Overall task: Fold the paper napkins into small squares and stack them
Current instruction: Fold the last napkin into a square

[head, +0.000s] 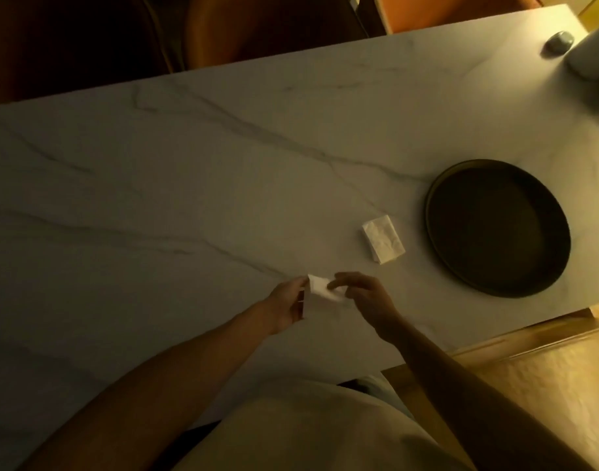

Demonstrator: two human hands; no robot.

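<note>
- Napkin (323,289) hung between my hands, left hand (289,305) and right hand (361,298) fingers pinching opposite ends.
- Stack (383,244) lay up-right of it (nearer my right).

A small folded napkin (325,289) is held between the left hand (289,304) and right hand (362,299) above the table (189,171); a napkin stack (384,239) lies beyond, right, just left of a round tray (498,228).
</note>
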